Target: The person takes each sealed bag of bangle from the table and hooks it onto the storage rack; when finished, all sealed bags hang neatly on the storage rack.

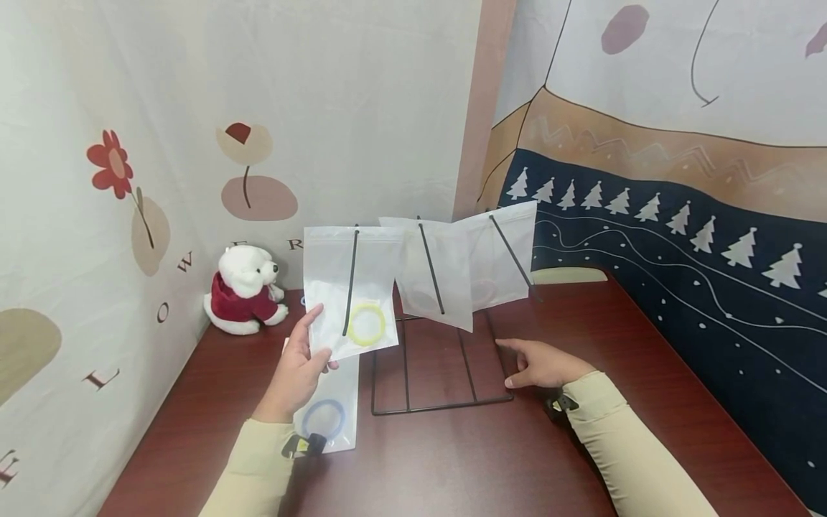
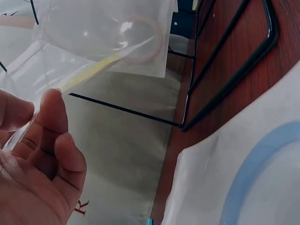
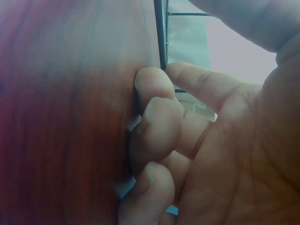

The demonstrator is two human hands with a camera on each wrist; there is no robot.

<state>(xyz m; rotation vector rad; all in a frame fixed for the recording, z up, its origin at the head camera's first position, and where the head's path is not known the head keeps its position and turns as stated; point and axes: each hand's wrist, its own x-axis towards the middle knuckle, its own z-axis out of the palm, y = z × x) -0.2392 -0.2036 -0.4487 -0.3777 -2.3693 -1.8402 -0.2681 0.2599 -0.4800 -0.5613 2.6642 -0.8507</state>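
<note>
My left hand (image 1: 295,377) pinches the lower left edge of a white zip pouch (image 1: 329,266) with a yellow ring (image 1: 349,327) inside. One prong (image 1: 352,283) of a black wire rack (image 1: 439,408) passes in front of this pouch from its top edge. On the other two prongs hang a middle pouch (image 1: 452,266) and a right pouch (image 1: 517,266); the right one shows a faint pinkish ring. At the rack's right side is my right hand (image 1: 549,363), index finger and thumb against the base bar. Its other fingers (image 3: 161,126) bend loosely at the brown tabletop.
Another white pouch (image 1: 347,391) with a blue ring (image 2: 233,199) lies left of the rack, partly under my left hand. A white toy bear (image 1: 244,267) in a red outfit sits at the back left. Printed cloth (image 1: 388,108) stands behind the table.
</note>
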